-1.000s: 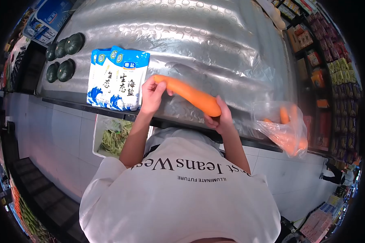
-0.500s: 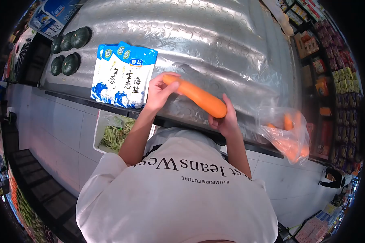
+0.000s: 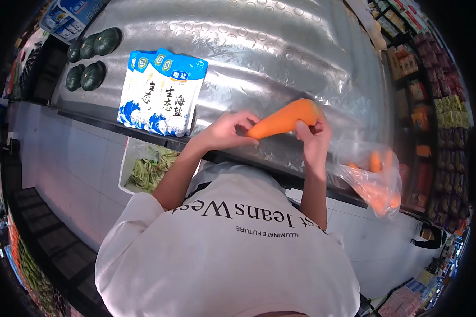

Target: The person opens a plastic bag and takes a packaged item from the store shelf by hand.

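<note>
One large orange carrot (image 3: 284, 118) is held above the silver-covered counter, its thick end up to the right and its narrow tip down to the left. Around the thick end, my right hand (image 3: 316, 138) is closed, with the thumb pressed on the near side. The thumb and fingers of my left hand (image 3: 228, 132) are curled at the narrow tip. Left of my left hand lie overlapping blue-and-white sea salt packets (image 3: 166, 95). Beyond my right hand, a clear plastic bag (image 3: 373, 179) with several carrots rests at the counter's edge, partly overhanging it.
Several dark green squashes (image 3: 107, 41) sit on the far left of the counter (image 3: 280, 58). Below its front edge stands a white crate (image 3: 126, 171) with green vegetables. Stocked shelves (image 3: 447, 121) line the right side; tiled floor (image 3: 74, 153) shows at left.
The carrot has swung round: its right end has risen and its left end dropped. My right hand has moved up and right with it; my left hand has shifted down to the tip.
</note>
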Tool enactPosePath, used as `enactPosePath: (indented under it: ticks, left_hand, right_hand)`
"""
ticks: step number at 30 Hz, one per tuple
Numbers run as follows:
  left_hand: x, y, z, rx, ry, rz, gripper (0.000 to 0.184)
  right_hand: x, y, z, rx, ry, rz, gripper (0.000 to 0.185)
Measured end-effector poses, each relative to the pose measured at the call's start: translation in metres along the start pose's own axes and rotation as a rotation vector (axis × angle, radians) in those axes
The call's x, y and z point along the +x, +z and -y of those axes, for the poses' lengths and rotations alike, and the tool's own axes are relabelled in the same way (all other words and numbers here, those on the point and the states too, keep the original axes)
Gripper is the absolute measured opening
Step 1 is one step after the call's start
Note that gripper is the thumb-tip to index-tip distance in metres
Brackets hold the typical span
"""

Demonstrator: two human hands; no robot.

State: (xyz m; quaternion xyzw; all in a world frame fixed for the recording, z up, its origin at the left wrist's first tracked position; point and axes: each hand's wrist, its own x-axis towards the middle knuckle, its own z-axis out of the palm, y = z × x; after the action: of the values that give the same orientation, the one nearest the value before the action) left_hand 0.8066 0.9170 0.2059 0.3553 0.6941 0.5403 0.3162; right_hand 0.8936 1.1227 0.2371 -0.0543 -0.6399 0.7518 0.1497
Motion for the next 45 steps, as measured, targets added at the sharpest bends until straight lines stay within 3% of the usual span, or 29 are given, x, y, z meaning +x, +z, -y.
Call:
enactPosePath:
  ticks: [1, 3, 6, 9, 15, 20, 30, 32, 35, 38, 42, 45]
  left_hand:
    - [0.000, 0.003, -0.018, 0.032, -0.124, 0.029, 0.042]
    - [0.001, 0.010, -0.020, -0.028, -0.125, 0.045, 0.040]
    - [-0.001, 0.008, -0.021, -0.053, -0.102, 0.064, 0.036]
    - [-0.006, 0.002, -0.007, -0.005, 0.033, -0.019, 0.033]
    - [-0.007, 0.003, 0.017, 0.236, 0.267, -0.199, 0.025]
    - [-0.009, 0.002, 0.023, 0.377, 0.263, -0.185, 0.023]
    - [-0.001, 0.009, 0.042, 0.241, 0.401, -0.415, 0.029]
    - [-0.001, 0.006, 0.028, 0.358, 0.463, -0.491, 0.034]
    - [-0.002, 0.001, 0.024, 0.268, 0.414, -0.478, 0.036]
    - [0.005, -0.002, 0.010, 0.398, 0.601, -0.575, 0.037]
    - [0.004, -0.003, 0.001, 0.454, 0.594, -0.563, 0.038]
    - [0.006, -0.004, 0.001, 0.465, 0.583, -0.553, 0.037]
  right_hand:
    - [0.010, 0.004, 0.001, -0.145, -0.030, 0.061, 0.044]
    - [0.026, 0.013, 0.000, -0.431, -0.084, 0.185, 0.051]
    - [0.031, 0.056, 0.004, -0.233, -0.007, 0.303, 0.055]
    - [0.024, 0.079, -0.015, -0.155, -0.147, 0.334, 0.054]
    - [0.019, 0.071, -0.030, -0.224, -0.175, 0.420, 0.054]
    - [0.015, 0.072, -0.034, -0.338, -0.298, 0.388, 0.056]
    - [0.016, 0.073, -0.037, -0.351, -0.601, 0.219, 0.055]
    - [0.013, 0.075, -0.038, -0.262, -0.558, 0.177, 0.056]
    - [0.013, 0.072, -0.044, -0.187, -0.532, 0.180, 0.053]
    - [0.014, 0.070, -0.047, -0.125, -0.536, 0.172, 0.049]
    - [0.011, 0.069, -0.048, -0.043, -0.450, 0.148, 0.046]
    - [0.015, 0.067, -0.052, -0.136, -0.534, 0.138, 0.047]
